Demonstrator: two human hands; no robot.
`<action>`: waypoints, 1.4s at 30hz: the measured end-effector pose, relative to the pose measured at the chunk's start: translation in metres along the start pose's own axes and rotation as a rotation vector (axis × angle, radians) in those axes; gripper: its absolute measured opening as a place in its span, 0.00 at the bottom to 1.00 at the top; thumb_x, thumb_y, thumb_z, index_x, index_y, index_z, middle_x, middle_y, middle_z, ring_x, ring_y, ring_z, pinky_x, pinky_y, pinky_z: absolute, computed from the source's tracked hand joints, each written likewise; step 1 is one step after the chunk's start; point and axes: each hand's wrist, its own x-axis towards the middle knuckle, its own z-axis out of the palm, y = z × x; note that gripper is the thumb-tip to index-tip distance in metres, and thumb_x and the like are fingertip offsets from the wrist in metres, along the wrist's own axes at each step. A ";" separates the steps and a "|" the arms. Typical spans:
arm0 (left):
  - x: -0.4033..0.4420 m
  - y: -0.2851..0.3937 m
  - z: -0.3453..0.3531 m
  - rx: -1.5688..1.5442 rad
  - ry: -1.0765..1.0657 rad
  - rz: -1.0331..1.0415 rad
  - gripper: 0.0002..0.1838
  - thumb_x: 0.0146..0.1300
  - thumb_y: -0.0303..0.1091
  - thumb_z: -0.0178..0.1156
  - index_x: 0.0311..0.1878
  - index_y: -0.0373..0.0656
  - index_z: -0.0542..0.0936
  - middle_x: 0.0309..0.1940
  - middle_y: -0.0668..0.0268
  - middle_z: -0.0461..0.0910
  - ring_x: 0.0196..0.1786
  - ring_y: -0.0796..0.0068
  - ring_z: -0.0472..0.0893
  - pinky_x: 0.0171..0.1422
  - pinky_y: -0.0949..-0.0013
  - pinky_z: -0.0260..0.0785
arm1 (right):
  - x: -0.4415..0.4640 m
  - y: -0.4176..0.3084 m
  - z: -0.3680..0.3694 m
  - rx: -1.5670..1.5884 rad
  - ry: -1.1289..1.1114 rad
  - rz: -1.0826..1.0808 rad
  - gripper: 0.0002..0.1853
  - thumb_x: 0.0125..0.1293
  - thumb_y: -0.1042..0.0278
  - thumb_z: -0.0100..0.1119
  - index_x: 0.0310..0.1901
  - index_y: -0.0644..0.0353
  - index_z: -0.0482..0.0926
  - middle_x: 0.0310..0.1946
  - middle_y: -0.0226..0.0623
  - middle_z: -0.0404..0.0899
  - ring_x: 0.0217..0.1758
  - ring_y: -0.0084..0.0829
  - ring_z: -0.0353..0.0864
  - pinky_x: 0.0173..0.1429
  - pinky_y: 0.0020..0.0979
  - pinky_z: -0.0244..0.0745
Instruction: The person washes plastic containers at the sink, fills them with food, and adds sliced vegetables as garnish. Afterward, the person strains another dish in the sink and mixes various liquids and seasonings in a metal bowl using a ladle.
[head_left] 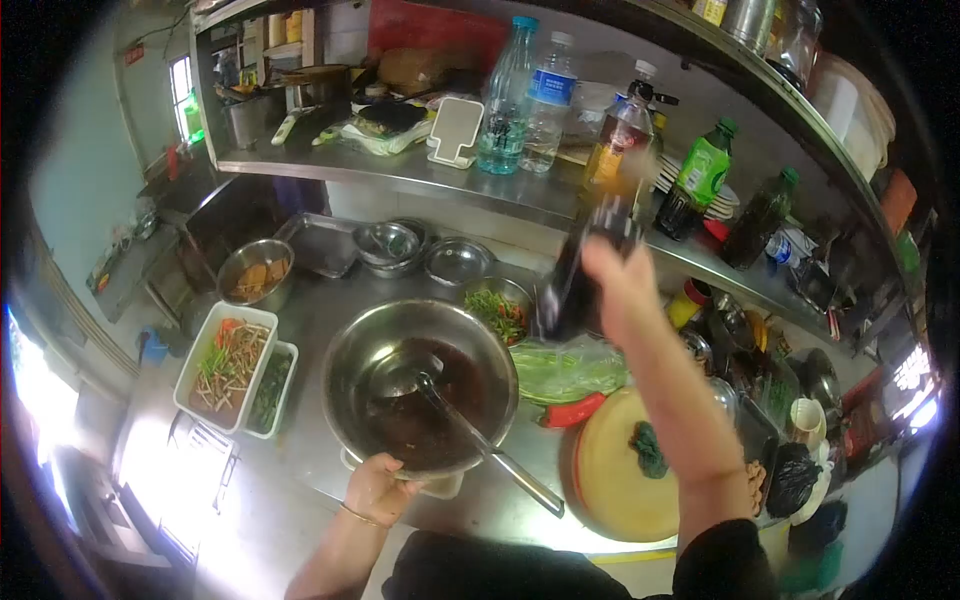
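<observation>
My left hand grips the near rim of a large metal bowl, its thumb over the edge. Dark brown liquid lies in the bowl. A metal ladle rests in it, with its handle sticking out over the near right rim. My right hand is raised above the counter, right of the bowl, and is closed around a bottle of dark liquid. Motion blurs that bottle, so its label and mouth cannot be read. Below my right forearm is a round chopping board with a dark green clump on it.
White tubs of cut vegetables stand left of the bowl. Behind it are smaller metal bowls and a bowl of green peppers. Bagged greens and a red pepper lie right. Several bottles line the shelf.
</observation>
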 end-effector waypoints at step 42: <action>0.065 -0.216 -0.025 0.086 0.019 -0.214 0.28 0.53 0.21 0.47 0.61 0.33 0.65 0.56 0.53 0.75 0.56 0.50 0.78 0.61 0.48 0.74 | -0.322 -0.038 -0.183 -1.207 -0.624 0.678 0.28 0.63 0.66 0.55 0.65 0.59 0.63 0.39 0.53 0.81 0.38 0.54 0.82 0.44 0.48 0.77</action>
